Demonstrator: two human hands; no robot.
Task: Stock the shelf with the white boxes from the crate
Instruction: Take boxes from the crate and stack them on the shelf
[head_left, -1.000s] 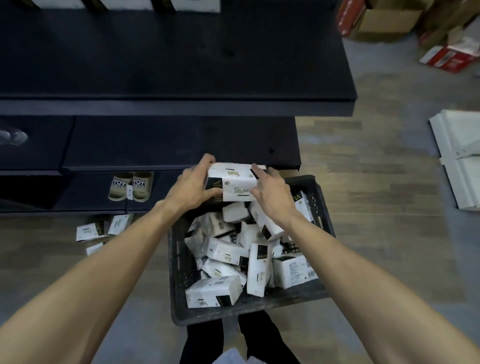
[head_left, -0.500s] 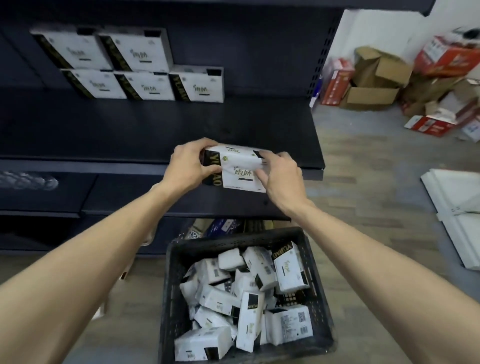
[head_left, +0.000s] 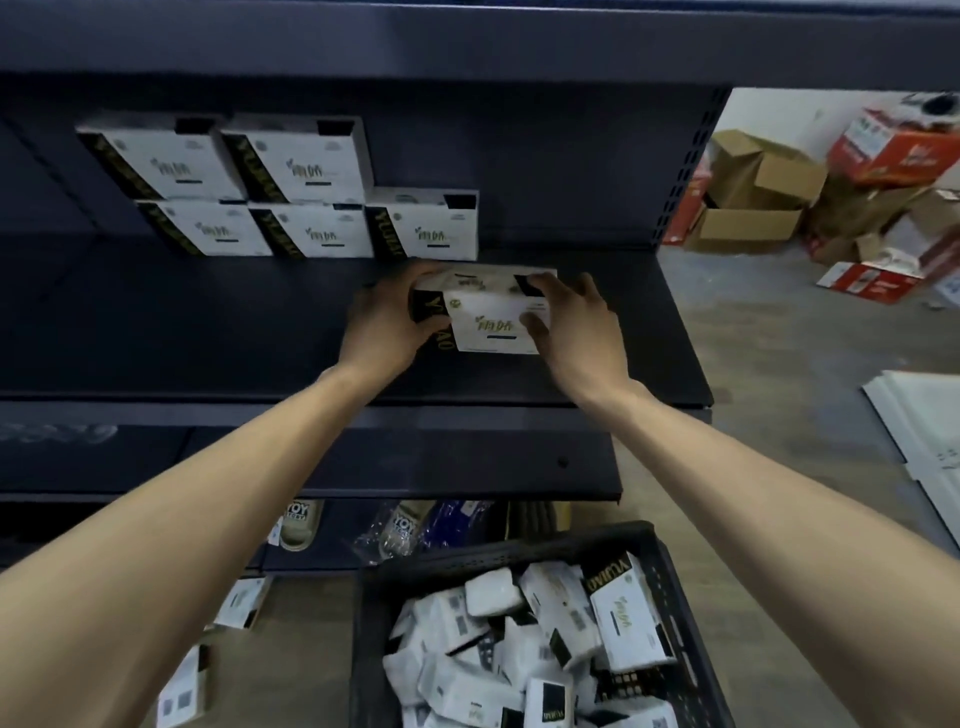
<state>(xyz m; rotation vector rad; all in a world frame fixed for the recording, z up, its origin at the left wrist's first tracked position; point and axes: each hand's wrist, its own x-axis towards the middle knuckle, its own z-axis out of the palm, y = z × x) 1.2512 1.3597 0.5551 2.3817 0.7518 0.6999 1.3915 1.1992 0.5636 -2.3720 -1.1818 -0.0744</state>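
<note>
I hold a white box (head_left: 488, 317) with a black side over the dark shelf board (head_left: 208, 332). My left hand (head_left: 387, 317) grips its left end and my right hand (head_left: 576, 322) grips its right end. Just behind it, several white boxes (head_left: 311, 197) stand stacked in two rows against the shelf's back panel, the nearest one (head_left: 423, 226) right behind the held box. Below, the black crate (head_left: 670, 587) holds several loose white boxes (head_left: 519, 649) in a jumble.
Lower shelf levels (head_left: 415, 467) jut out under the board, with slippers (head_left: 301, 522) beneath them. White boxes (head_left: 239, 603) lie on the floor left of the crate. Cardboard cartons (head_left: 779, 197) are piled at the back right, and white sheets (head_left: 930, 431) lie at the right edge.
Both hands have carried the box up from the crate and forward over the shelf board, close to the stacked boxes. My view has tilted up toward the shelf.
</note>
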